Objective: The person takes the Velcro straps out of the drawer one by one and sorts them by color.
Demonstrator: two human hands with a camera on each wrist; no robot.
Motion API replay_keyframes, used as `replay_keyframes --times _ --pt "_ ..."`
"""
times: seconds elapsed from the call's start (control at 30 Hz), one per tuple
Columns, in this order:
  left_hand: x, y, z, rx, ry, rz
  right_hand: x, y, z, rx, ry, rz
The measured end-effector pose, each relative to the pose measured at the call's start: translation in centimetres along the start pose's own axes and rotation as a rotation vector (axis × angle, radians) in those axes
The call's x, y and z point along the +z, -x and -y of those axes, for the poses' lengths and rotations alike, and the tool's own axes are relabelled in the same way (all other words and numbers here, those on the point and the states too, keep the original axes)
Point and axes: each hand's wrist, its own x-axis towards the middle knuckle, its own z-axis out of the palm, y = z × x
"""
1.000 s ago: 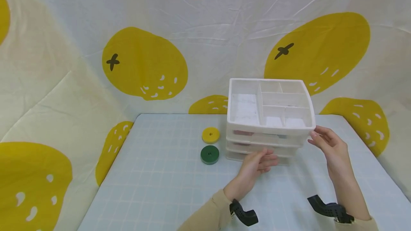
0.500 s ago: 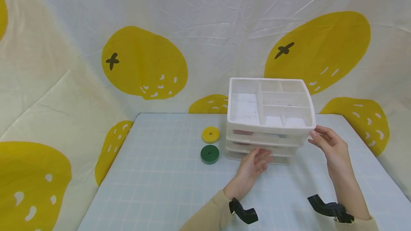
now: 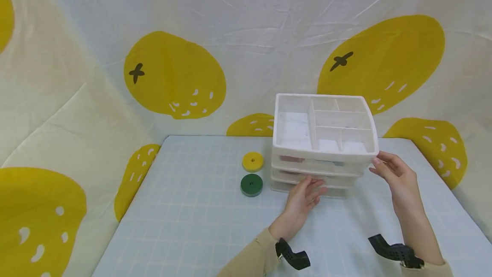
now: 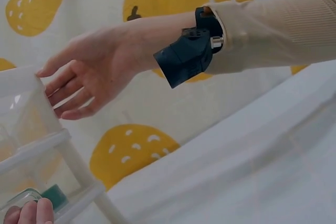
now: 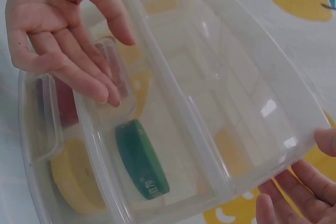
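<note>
A white drawer organizer point(image 3: 324, 151) stands at the back right of the table, with a divided tray on top and clear drawers below. My left hand point(image 3: 301, 202) is at its lower front, fingers loosely extended. In the right wrist view, those fingertips touch or lie close over a clear drawer handle point(image 5: 113, 77). A green disc point(image 5: 142, 158) shows inside that drawer, and a yellow disc point(image 5: 77, 177) and something red point(image 5: 65, 103) in the one beside it. My right hand point(image 3: 397, 178) rests on the organizer's right front corner, thumb in front and relaxed fingers along the side.
A yellow disc point(image 3: 253, 162) and a green disc point(image 3: 251, 185) lie on the table just left of the organizer. The pale checked tablecloth point(image 3: 184, 213) covers the table. Behind it hangs a white cloth point(image 3: 253, 54) printed with yellow fruit.
My left hand has shifted slightly left and up, closer to the drawer fronts, and its fingers have spread. My right hand and the organizer have stayed in place.
</note>
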Motion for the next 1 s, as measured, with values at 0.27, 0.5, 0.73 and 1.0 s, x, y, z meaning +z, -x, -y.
replay_keyframes --times 0.27,0.5,0.73,1.0 --pt "-0.4 1.0 0.5 0.007 -0.023 0.021 0.0 -0.1 0.0 0.005 -0.01 -0.005" --pt "-0.2 2.5 0.9 -0.007 -0.05 0.022 -0.1 -0.2 -0.1 0.005 0.001 0.0" --pt "-0.3 4.0 1.2 -0.036 -0.069 0.028 -0.1 -0.2 -0.1 -0.001 0.009 0.006" --pt "-1.0 5.6 1.6 -0.104 -0.087 0.058 -0.2 -0.3 0.0 0.011 0.003 0.008"
